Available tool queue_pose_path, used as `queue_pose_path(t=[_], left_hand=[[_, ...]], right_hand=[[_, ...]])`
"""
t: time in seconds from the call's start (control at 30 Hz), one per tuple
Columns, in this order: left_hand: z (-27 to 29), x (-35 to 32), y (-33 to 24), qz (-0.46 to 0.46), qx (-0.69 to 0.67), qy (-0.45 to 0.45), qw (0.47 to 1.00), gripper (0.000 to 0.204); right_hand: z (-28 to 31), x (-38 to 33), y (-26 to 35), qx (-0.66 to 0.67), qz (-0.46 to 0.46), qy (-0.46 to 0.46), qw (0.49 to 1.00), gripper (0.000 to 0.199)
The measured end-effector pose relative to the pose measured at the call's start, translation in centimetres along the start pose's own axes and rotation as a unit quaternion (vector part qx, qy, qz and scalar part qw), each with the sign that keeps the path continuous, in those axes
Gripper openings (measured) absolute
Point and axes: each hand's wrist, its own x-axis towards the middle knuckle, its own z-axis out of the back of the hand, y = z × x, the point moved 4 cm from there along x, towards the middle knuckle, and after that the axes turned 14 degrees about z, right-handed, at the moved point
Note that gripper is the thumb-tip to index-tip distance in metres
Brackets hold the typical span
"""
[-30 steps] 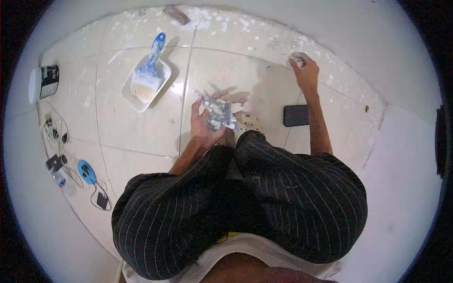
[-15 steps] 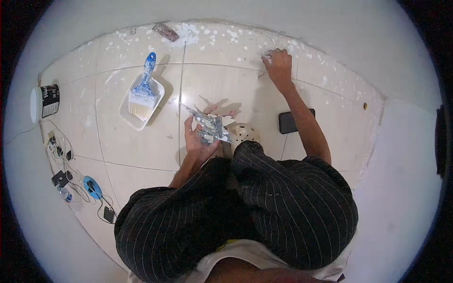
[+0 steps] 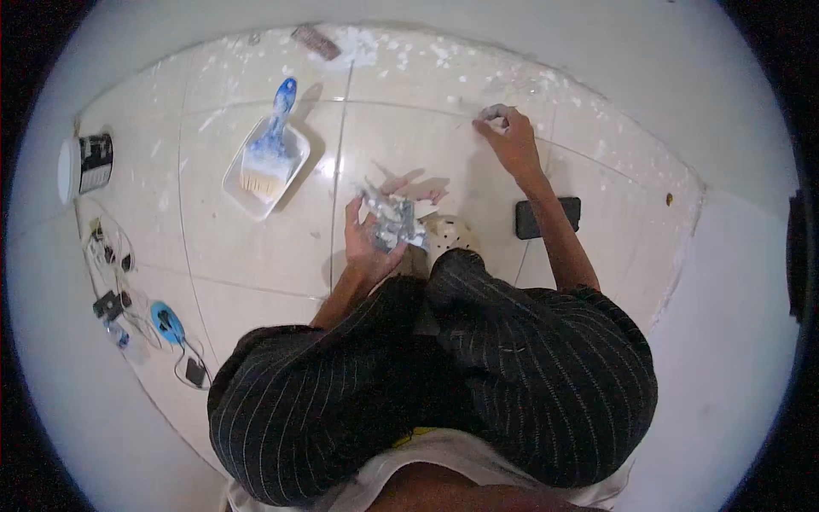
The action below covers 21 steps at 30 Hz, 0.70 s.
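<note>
My left hand [image 3: 367, 254] is in front of my knees, its fingers curled under a bunch of torn grey-and-white paint-spotted scraps [image 3: 395, 224]. Their material is hard to tell, and the bunch is slightly blurred. Farther off and to the right, my right hand [image 3: 519, 147] is closed low over the tiles, a small grey-white crumpled piece [image 3: 495, 112] pinched in its fingertips. Part of that piece is hidden by the fingers. Beyond this hand, white paint spots and a smeared patch mark the floor along the wall.
A paint brush [image 3: 271, 154] with a blue handle rests across a white tray [image 3: 229, 184]. A dark phone [image 3: 531, 220] lies beside my right forearm. At left are a paint tub [image 3: 95, 162], tangled cables, and a blue disc [image 3: 166, 321]. A brownish block [image 3: 316, 42] lies by the wall.
My right hand has drawn back from the wall toward me, still pinching the small piece. The left hand keeps the scraps. The whole view has shifted slightly.
</note>
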Motion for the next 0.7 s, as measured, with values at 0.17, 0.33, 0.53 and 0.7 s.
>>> queue_pose_path(t=[0.17, 0.33, 0.53, 0.7], left_hand=[[1.2, 0.2, 0.4, 0.088, -0.128, -0.154, 0.976, 0.067], [-1.0, -0.6, -0.6, 0.02, -0.008, -0.16, 0.987, 0.068], [-1.0, -0.7, -0.8, 0.012, -0.013, -0.136, 0.991, 0.07], [0.6, -0.4, -0.2, 0.055, -0.15, 0.034, 0.987, 0.054]], right_hand=[[-0.7, -5.7, 12.6, 0.066, 0.108, 0.077, 0.989, 0.023], [-2.1, -7.7, 17.0, 0.037, 0.198, 0.119, 0.972, 0.022], [-2.8, -8.2, 17.2, -0.02, 0.222, 0.13, 0.966, 0.023], [1.2, -5.5, 13.5, -0.009, 0.141, -0.009, 0.99, 0.021]])
